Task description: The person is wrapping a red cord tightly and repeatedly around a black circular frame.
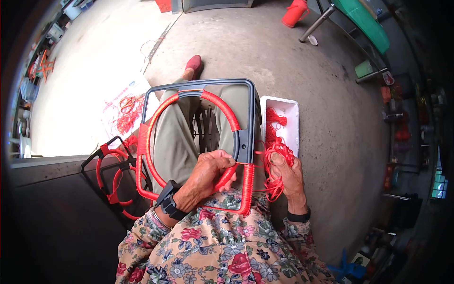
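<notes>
Concrete, grey and faintly stained, is spread as the floor [331, 142] below the seated lap. Over the grey-green trousers [175, 142] a dark frame [245, 142] is laid, probably because a ready support is given by the thighs. Just beside the right leg a white box [293, 128] is set, presumably so that its red strands lie within easy reach. The frame's inner ring [221, 105] is pinched at its lower right by the left hand [211, 169], likely for steadiness, while a loose red tangle [283, 150] is held in the narrow grip of the right hand [288, 176]. Smooth, round-cornered bars are left bare in places; elsewhere they are covered by tight, ribbed, glossy red windings [248, 187]. By contrast, the tangle is soft and looped. Whether one unbroken strand is stretched between the hands cannot be made out.
</notes>
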{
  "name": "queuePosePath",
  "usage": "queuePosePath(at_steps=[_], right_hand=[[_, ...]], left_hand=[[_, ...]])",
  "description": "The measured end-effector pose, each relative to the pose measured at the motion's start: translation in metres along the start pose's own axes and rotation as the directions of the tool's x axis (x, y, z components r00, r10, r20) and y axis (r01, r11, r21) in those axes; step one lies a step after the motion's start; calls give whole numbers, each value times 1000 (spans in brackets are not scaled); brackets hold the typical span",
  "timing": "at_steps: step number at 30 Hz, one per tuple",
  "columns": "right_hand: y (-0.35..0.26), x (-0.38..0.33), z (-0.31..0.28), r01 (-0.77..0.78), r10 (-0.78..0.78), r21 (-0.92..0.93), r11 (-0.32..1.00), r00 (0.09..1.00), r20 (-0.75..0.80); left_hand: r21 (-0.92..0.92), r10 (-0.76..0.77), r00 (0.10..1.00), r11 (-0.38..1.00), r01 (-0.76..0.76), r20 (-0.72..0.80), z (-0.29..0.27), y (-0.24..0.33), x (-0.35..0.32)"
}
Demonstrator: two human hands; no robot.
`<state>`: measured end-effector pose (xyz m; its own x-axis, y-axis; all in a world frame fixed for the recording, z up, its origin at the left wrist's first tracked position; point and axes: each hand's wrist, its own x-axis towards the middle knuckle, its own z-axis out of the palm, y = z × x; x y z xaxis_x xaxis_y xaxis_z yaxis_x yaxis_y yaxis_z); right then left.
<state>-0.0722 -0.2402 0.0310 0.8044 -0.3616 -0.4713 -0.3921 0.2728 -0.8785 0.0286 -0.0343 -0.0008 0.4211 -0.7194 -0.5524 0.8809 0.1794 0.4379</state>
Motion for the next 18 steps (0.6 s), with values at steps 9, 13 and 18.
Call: queuePosePath(at_steps=[9, 13, 18], right_hand=[[-7, -5, 29, 38, -14, -193, 980, 992, 126], [1, -16, 29, 62, -35, -278, 958, 994, 101], [4, -24, 36, 111, -102, -184, 977, 993, 60]], left_hand=[[11, -15, 1000, 1000, 14, 13, -3, -2, -2], [-14, -57, 998, 998, 57, -29, 0, 0, -6], [49, -38, 999, 998, 37, 22, -4, -3, -7]])
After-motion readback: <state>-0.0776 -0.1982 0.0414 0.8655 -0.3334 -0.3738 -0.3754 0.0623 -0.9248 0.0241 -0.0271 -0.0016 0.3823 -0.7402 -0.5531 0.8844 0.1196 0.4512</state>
